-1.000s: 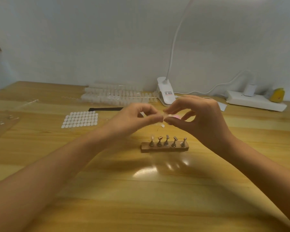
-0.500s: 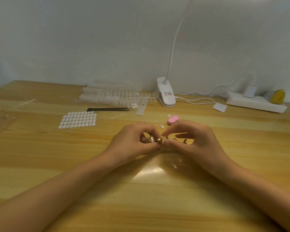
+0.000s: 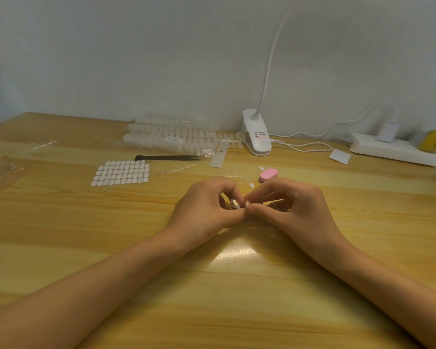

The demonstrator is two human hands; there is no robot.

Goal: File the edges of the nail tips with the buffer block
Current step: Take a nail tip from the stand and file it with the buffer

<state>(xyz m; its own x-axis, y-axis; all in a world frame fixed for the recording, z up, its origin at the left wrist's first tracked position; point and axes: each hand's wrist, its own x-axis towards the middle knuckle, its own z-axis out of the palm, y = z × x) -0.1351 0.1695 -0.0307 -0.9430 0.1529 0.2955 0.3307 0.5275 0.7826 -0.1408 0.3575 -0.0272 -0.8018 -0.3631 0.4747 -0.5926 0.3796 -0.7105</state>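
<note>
Clear nail tips (image 3: 234, 203) pinched by curled left hand (image 3: 207, 206), right hand (image 3: 293, 206); buffer block (image 3: 268, 174) untouched.

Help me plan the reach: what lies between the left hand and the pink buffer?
One small loose nail tip on the table, between left hand and buffer; head view shows it.

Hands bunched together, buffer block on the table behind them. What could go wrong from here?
1. The right hand pinches a small clear nail tip close against the left hand; it could slip and vanish on the table.
2. Loose tips lie right beside the pink buffer block; reaching for it may scatter them.
</note>
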